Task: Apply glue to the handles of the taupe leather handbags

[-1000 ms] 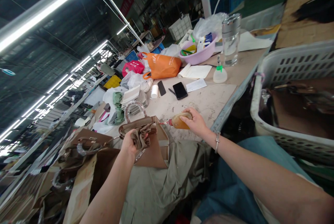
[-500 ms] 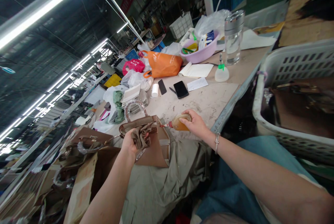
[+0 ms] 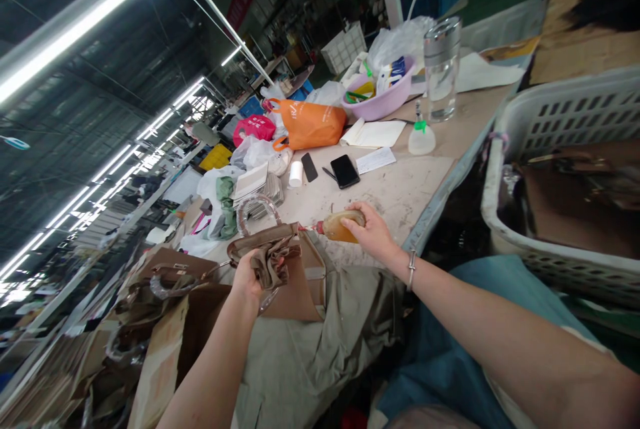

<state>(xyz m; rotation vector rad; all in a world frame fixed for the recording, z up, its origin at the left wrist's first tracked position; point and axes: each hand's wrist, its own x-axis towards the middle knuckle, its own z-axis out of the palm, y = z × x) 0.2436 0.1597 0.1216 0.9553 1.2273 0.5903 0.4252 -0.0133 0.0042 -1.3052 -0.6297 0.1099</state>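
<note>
Head view: your left hand [image 3: 247, 274] grasps bunched fabric [image 3: 271, 263] at the tan bag's [image 3: 290, 302] mouth, bag on grey-green cloth [image 3: 300, 362]. Your right hand [image 3: 371, 232] clasps an amber bottle [image 3: 337, 227], nozzle near the rim. Wrapped handle [image 3: 259, 199] rises behind; phone [image 3: 345, 171], orange bag [image 3: 313, 127] beyond.

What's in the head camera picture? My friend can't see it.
A person's right hand holds a yellowish bottle, aimed at the edge of a brown handbag, while the left hand grips bunched brown cloth at the bag's opening. Beyond them, a cluttered table holds a black phone, an orange bag and a purple basin.
</note>
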